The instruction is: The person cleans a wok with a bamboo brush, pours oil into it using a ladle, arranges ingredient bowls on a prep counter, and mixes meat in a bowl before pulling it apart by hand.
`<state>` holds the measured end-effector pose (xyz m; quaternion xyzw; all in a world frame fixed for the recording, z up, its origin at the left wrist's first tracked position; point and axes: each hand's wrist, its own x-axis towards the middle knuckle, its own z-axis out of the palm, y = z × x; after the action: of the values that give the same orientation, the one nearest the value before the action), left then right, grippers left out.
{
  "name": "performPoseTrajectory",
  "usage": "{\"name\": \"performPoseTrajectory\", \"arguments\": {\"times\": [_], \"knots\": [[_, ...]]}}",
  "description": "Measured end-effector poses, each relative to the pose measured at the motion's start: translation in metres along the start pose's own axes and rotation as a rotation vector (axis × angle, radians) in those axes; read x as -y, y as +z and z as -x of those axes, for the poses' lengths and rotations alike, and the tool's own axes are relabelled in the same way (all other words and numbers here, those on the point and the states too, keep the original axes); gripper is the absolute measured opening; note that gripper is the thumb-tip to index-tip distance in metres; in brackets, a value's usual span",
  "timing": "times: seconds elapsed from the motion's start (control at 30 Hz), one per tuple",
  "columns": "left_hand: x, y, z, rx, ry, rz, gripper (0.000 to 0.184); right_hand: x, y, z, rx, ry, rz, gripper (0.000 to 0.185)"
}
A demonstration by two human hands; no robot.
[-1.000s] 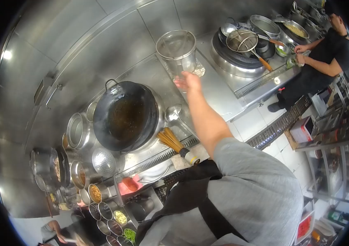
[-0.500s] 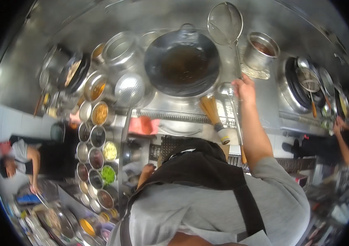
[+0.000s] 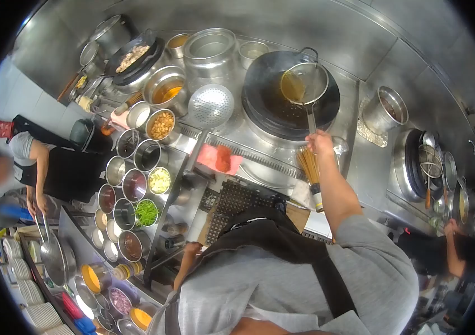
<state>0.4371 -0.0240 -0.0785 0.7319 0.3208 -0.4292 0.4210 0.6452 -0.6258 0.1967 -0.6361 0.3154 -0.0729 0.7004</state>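
Note:
My right hand is closed around the handle of a round wire-mesh strainer. The strainer's bowl is over the right part of a black wok, and yellowish liquid shows through the mesh. I cannot tell whether its rim touches the wok. Below my right hand stands a bamboo wok brush. Low beside my waist, near the counter's side, is my left hand, its fingers curled. What it holds, if anything, is hidden.
Left of the wok lies a perforated ladle, near a large metal pot. Several ingredient tins, one with chopped greens, line the left counter. A pot stands at right. Co-workers stand left and right.
My right hand has brought the strainer from beside the wok, at its upper right, to over the wok. The camera view has turned and shifted. My left hand stays low by my waist.

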Motion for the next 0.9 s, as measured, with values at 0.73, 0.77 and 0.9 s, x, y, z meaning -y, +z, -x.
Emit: {"name": "performPoseTrajectory", "arguments": {"times": [0.73, 0.77, 0.9], "knots": [[-0.006, -0.032, -0.044, 0.081, 0.905, -0.845, 0.015, 0.031, -0.047, 0.080, -0.293, -0.224, 0.626, 0.044], [-0.008, -0.026, -0.048, 0.028, 0.953, -0.876, 0.015, 0.030, -0.041, 0.077, -0.305, -0.174, 0.629, 0.045], [-0.026, 0.005, -0.045, 0.091, 0.220, 0.086, 0.017, 0.012, -0.013, 0.064, -0.193, -0.109, 0.217, 0.032]]}}
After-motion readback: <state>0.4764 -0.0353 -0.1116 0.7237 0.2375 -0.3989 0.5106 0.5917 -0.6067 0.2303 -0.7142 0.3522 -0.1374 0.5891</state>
